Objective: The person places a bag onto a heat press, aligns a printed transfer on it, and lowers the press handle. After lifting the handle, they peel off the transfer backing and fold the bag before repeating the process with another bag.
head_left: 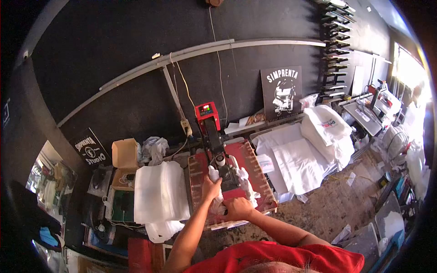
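Observation:
A heat press with a red control box and a dark arm stands on a red-covered table. Crumpled white plastic, which looks like a bag, lies along the left side of the press's dark plate. My left hand is closed on this white plastic beside the plate. Closer to me, my right hand has its fingers curled at the lower end of the same plastic; its fingertips are partly hidden. More bunched white plastic hangs along the plate's right side.
To the left is a stack of white sheets or bags, with an open cardboard box behind it. At right, white bags are spread and piled on another table. A second machine stands further right. A black sign leans against the wall.

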Available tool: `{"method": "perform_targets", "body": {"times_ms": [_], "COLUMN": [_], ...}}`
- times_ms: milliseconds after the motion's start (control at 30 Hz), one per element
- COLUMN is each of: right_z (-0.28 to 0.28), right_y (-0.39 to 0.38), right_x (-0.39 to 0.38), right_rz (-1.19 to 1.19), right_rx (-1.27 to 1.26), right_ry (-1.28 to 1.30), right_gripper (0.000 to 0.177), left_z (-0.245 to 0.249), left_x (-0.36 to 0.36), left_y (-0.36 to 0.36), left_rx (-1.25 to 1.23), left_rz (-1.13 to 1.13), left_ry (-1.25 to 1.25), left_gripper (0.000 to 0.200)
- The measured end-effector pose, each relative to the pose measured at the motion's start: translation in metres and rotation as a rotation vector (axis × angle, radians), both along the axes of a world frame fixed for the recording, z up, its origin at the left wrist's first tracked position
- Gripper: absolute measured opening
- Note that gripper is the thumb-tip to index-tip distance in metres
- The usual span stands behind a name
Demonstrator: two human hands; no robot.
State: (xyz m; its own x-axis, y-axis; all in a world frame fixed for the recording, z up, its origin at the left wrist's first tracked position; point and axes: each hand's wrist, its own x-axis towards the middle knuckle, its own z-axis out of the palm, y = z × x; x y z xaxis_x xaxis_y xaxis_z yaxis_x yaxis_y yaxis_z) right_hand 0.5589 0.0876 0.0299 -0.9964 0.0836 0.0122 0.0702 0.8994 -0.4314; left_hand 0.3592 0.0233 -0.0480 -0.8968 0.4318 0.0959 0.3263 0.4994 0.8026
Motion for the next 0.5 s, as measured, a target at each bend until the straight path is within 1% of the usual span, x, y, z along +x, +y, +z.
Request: {"method": "perform_targets", "body": {"times_ms": [67,100,167,300,400,467,500], "right_z": [0.006,0.004,0.001,0.001,-0.002,-0.003,0.006], "right_y": [0.0,-0.001,0.001,0.0,0.003,0.011,0.015], "right_x": [-0.001,0.0,0.0,0.0,0.001,-0.002,-0.001], "right_rz": [0.021,0.024,0.022,0.022,0.006,0.115,0.112], "right_rx": [0.014,0.014,-0.009,-0.005,-0.058,-0.085,-0.085], "right_ry": [-0.125,-0.128,-0.067,-0.089,-0.055,0.021,0.026], "right_gripper": [0.082,0.082,0.079,0.077,0.077,0.066,0.066], "left_z": [-0.005,-0.008,-0.008,-0.001,0.01,0.021,0.032], "left_x": [-0.004,-0.004,-0.004,0.002,0.005,0.011,0.019], "left_y": [0.0,-0.001,-0.002,-0.003,-0.004,-0.005,-0.009], "left_rx": [0.002,0.001,0.025,0.009,-0.021,0.008,0.007], "left_rz": [0.0,0.004,-0.003,0.009,-0.001,0.02,0.016], "left_ry": [-0.003,-0.006,0.058,0.04,0.034,0.057,0.061], "left_gripper": [0.076,0.076,0.077,0.078,0.078,0.071,0.071]}}
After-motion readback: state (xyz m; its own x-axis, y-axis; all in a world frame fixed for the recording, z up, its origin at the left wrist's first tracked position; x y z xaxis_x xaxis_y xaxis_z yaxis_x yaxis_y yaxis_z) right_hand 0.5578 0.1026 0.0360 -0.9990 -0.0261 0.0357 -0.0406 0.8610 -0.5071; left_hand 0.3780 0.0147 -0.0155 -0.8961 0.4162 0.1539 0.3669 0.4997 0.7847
